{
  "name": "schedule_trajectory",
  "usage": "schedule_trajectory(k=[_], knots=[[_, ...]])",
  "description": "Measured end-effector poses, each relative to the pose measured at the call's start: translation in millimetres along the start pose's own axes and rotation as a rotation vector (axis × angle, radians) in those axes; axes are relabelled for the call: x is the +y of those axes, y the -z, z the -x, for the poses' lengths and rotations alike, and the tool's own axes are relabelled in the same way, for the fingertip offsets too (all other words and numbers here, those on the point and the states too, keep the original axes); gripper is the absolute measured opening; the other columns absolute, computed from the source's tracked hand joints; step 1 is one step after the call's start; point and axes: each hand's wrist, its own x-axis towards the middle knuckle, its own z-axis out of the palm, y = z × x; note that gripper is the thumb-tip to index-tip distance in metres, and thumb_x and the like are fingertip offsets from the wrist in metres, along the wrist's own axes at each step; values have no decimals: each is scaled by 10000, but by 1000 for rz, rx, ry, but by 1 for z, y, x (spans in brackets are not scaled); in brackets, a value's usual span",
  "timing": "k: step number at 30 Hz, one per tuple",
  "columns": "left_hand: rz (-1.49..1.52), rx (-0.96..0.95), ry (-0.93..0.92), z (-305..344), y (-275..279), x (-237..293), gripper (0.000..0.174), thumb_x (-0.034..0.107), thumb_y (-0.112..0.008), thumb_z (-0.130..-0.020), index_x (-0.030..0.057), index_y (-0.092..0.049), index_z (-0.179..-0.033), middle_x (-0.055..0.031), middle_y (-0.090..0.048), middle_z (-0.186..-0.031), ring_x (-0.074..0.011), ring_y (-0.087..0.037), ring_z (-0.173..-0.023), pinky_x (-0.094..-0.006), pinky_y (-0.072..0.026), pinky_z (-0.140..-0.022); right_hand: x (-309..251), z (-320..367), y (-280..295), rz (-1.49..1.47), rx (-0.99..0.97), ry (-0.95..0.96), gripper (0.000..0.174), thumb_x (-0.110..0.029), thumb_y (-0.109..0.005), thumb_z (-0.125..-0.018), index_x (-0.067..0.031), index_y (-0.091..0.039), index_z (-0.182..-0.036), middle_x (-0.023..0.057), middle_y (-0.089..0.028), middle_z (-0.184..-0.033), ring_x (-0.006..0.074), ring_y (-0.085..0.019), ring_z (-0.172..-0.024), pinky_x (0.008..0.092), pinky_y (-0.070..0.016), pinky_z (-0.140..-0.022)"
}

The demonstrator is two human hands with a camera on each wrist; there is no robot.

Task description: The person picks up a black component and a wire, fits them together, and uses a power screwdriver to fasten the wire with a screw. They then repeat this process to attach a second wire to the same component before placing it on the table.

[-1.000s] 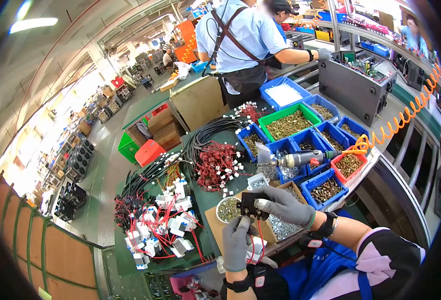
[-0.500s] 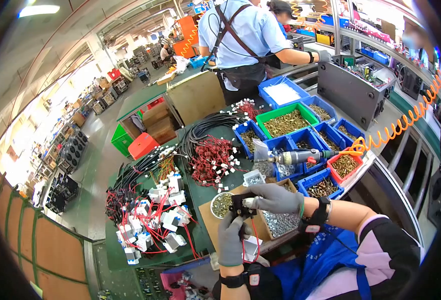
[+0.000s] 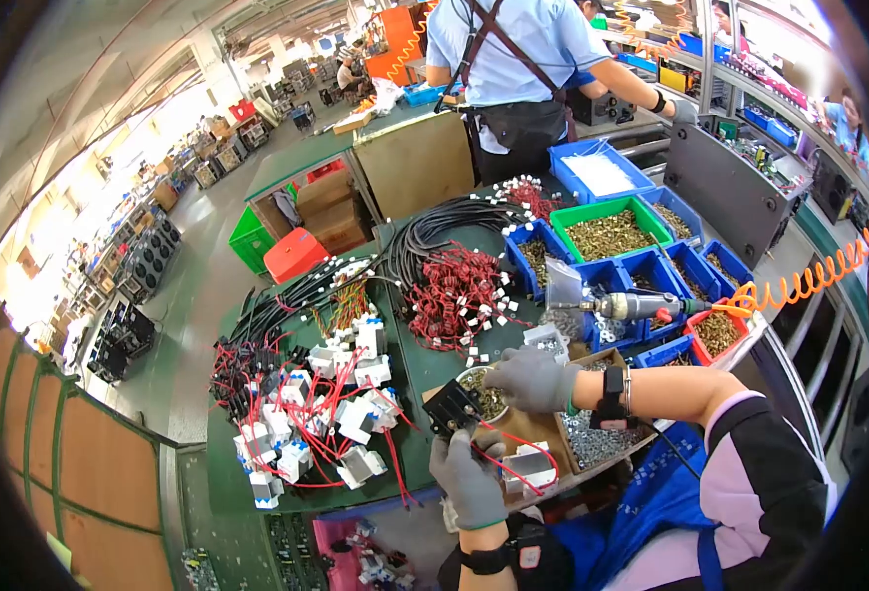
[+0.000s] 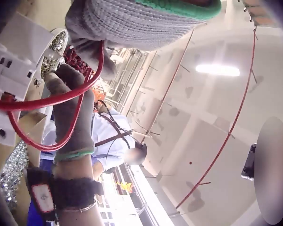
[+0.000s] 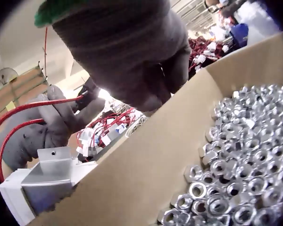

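Observation:
My gloved left hand (image 3: 469, 481) grips the lower edge of a flat black block (image 3: 451, 406) with its fingertips. From the block, red wires (image 3: 528, 443) loop to a white part with a metal bracket (image 3: 528, 465), which hangs beside the hand. My gloved right hand (image 3: 535, 380) is at a round white tub of small brass-coloured screws (image 3: 485, 396), its fingertips down among them. In the left wrist view the right hand (image 4: 73, 106) reaches the tub with bent fingers. I cannot tell whether it pinches a screw.
A cardboard box of nuts (image 3: 597, 438) is beside the tub. Blue bins (image 3: 616, 276) and a green bin (image 3: 611, 231) of fasteners stand behind, with a power screwdriver (image 3: 641, 305) across them. Wired white parts (image 3: 355, 419) pile up at left. Another person (image 3: 518, 59) works ahead.
My right hand has left the black block and moved to the screw tub. The left hand keeps the block, now turned with its broad face showing. The head view has shifted slightly.

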Motion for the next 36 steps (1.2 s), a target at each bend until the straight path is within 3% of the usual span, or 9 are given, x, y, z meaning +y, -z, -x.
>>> schedule_trajectory(k=[4, 7, 10, 13, 16, 20, 29, 33, 36], knots=[[22, 25, 34, 3, -3, 8, 212, 91, -506, -933, -8, -564, -1112, -107, -658, -942, -197, -673, -647, -282, -563, -532, -11, -10, -3, 52, -74, -42, 250, -176, -682, -740, -143, -672, -987, 182, -657, -901, 375, -644, -943, 496, -508, -810], [41, 33, 33, 2, -1, 7, 206, 66, -486, -941, 5, -578, -1114, -89, -662, -930, -180, -646, -616, -281, -542, -471, -13, -12, -1, 9, -95, -103, 264, -179, -681, -742, -139, -666, -1002, 186, -660, -888, 376, -641, -945, 502, -506, -804], [33, 33, 25, 2, -1, 6, 210, 64, -477, -943, 6, -578, -1118, -92, -661, -942, -180, -640, -613, -279, -540, -470, 3, -8, -7, -178, 55, -52, 283, -182, -682, -747, -133, -656, -1024, 179, -666, -895, 373, -638, -957, 497, -511, -794], [-14, 17, -7, 4, -4, 6, 210, 65, -475, -943, 6, -579, -1116, -90, -654, -935, -176, -638, -614, -273, -538, -472, 9, -5, -5, -114, 114, -43, 309, -177, -678, -755, -137, -648, -1060, 172, -667, -915, 377, -633, -965, 493, -515, -788], [19, -9, -7, 6, -7, 5, 219, 81, -505, -935, -1, -574, -1127, -100, -665, -907, -178, -653, -596, -274, -551, -512, 4, -5, -10, -38, 46, 29, 323, -167, -671, -761, -139, -646, -1081, 174, -665, -939, 376, -632, -965, 489, -517, -791], [-25, 26, -17, 3, -11, 2, 219, 81, -499, -934, -4, -572, -1122, -97, -660, -873, -179, -649, -583, -268, -550, -509, -7, -10, -5, -4, -45, -96, 333, -149, -665, -755, -139, -645, -1087, 167, -669, -963, 368, -636, -959, 484, -520, -790], [-34, 46, -38, 3, -11, 3, 188, 101, -497, -932, -6, -580, -1063, -111, -656, -812, -185, -656, -585, -272, -547, -503, -10, -16, -9, -3, -26, -96, 346, -167, -686, -750, -147, -659, -1095, 136, -668, -925, 358, -632, -913, 474, -509, -813], [-17, 25, -30, 1, -9, 4, 187, 103, -496, -933, -1, -585, -1060, -104, -655, -791, -176, -651, -581, -269, -540, -499, 3, -16, -8, -104, -34, -114, 349, -153, -676, -748, -139, -689, -1096, 165, -694, -952, 370, -665, -919, 463, -526, -816], [-20, 31, -36, 2, -10, 3, 189, 100, -493, -936, 1, -588, -1066, -99, -654, -789, -168, -646, -582, -266, -536, -498, 13, -13, 1, -364, -50, -173, 338, -147, -672, -750, -109, -691, -1085, 172, -701, -992, 371, -668, -922, 446, -530, -826]])
